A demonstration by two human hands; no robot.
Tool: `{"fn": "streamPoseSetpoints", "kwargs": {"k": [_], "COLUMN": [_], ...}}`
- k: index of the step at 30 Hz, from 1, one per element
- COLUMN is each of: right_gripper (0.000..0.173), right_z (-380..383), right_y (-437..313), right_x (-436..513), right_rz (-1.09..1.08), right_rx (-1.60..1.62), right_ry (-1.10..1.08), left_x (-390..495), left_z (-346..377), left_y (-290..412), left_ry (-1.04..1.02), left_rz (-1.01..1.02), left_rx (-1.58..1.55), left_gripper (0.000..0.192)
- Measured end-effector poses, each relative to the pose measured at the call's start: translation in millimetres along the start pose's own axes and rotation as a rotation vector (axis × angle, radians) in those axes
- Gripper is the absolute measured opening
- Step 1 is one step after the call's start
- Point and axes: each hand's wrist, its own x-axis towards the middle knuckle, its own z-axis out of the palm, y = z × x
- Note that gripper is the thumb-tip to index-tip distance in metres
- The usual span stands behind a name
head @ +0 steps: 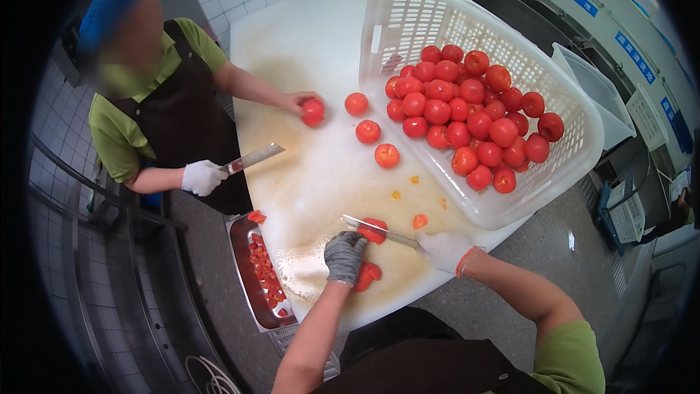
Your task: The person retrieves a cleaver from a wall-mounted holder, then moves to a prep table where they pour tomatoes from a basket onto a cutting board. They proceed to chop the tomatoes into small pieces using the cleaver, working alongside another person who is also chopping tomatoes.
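Note:
In a white glove, my right hand (445, 251) grips the handle of a kitchen knife (402, 238). The blade points left and lies across a piece of tomato (374, 231) on the white cutting surface (306, 197). My left hand (344, 256), in a grey knit glove, is beside that piece, its fingertips close to the blade; whether they press on the tomato is hard to make out. Cut tomato pieces (366, 276) rest just right of my left wrist. A small tomato slice (420, 221) lies beyond the knife.
A white plastic basket (486, 213) of tomatoes stands at the right. Several whole tomatoes (368, 131) sit left of it. Across the table, a co-worker (180, 93) holds a tomato (313, 113) and a knife (254, 157). Diced tomato fills part of a steel pan (244, 262) at the left edge.

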Motion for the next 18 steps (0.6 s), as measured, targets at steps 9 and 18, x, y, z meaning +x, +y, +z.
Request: {"fn": "streamPoseSetpoints", "kwargs": {"k": [9, 18], "right_gripper": [0.032, 0.033], "right_z": [19, 16], "right_y": [-5, -45], "right_x": [-46, -55], "right_rz": [0.211, 0.318], "right_rx": [0.532, 0.448], "right_ry": [0.258, -0.065], "left_x": [43, 3], "left_z": [-20, -7], "left_y": [-13, 1], "left_ry": [-0.290, -0.188], "left_rz": [0.539, 0.125], "left_rx": [0.057, -0.030], "left_gripper": [0.054, 0.036]}}
